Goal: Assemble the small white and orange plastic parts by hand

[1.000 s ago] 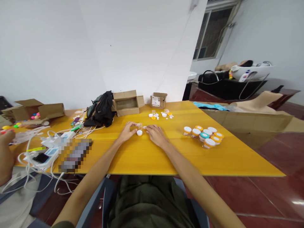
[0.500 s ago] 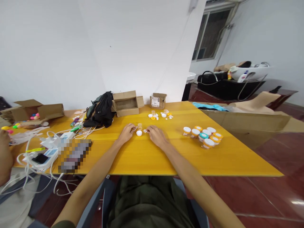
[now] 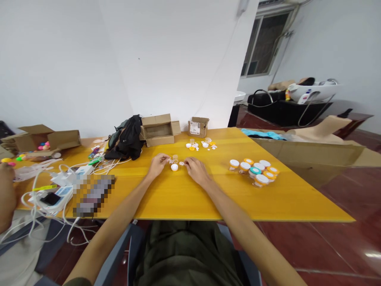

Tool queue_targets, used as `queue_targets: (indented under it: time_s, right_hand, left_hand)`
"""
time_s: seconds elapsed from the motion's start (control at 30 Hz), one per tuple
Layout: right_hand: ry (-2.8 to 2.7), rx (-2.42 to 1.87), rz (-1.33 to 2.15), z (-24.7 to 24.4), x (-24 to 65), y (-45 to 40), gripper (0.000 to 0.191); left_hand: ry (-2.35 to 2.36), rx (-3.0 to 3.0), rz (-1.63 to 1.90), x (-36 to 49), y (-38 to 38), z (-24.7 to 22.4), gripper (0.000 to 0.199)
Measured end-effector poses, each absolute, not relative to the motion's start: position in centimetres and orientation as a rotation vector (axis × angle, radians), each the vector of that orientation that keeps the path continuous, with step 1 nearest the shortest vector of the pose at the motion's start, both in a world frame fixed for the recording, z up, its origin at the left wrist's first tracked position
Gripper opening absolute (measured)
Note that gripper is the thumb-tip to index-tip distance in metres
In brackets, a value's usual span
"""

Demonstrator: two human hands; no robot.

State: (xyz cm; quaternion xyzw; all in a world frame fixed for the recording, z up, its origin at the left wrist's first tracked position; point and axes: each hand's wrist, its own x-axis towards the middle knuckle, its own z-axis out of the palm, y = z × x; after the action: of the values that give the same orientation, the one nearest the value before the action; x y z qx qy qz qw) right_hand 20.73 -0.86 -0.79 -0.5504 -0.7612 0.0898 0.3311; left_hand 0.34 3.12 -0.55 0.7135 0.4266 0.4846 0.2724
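Observation:
My left hand (image 3: 158, 165) is pinched at the tips beside a small white openwork piece (image 3: 171, 161), which looks held between thumb and forefinger. My right hand (image 3: 194, 168) is closed at the fingertips on a second white perforated disc (image 3: 181, 163). Between the hands a white round cap (image 3: 174, 167) with an orange-yellow edge lies on the table. Just behind it stands a small clear cup (image 3: 175, 157). Too little detail shows to tell the exact kind of the white pieces.
Several clear jars with white, orange and teal lids (image 3: 255, 171) stand to the right. Loose white and yellow parts (image 3: 196, 146) lie farther back, before a small carton (image 3: 198, 127). An open box (image 3: 157, 131), a black bag (image 3: 127, 139) and a power strip (image 3: 61, 196) occupy the left.
The white piece at my left fingertips has turned and shows more of its face. My left fingers have shifted slightly; the right hand is nearly where it was.

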Motion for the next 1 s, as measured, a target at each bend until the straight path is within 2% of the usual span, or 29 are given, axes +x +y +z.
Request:
queue_targets:
  time_s: [0.33, 0.63, 1.0]
  right_hand:
    - [-1.666, -0.873, 0.563, -1.2, 19.9, -0.2, 0.015]
    - [-1.675, -0.846, 0.698, -1.3, 19.9, 0.0, 0.017]
    - [-1.701, -0.844, 0.683, -1.2, 19.7, -0.2, 0.019]
  left_hand:
    - [0.95, 1.824, 1.228, 2.1, 1.3, 0.0, 0.016]
    - [0.878, 1.798, 1.238, 2.5, 0.8, -0.1, 0.025]
    - [0.97, 1.812, 1.296, 2.7, 0.9, 0.0, 0.017]
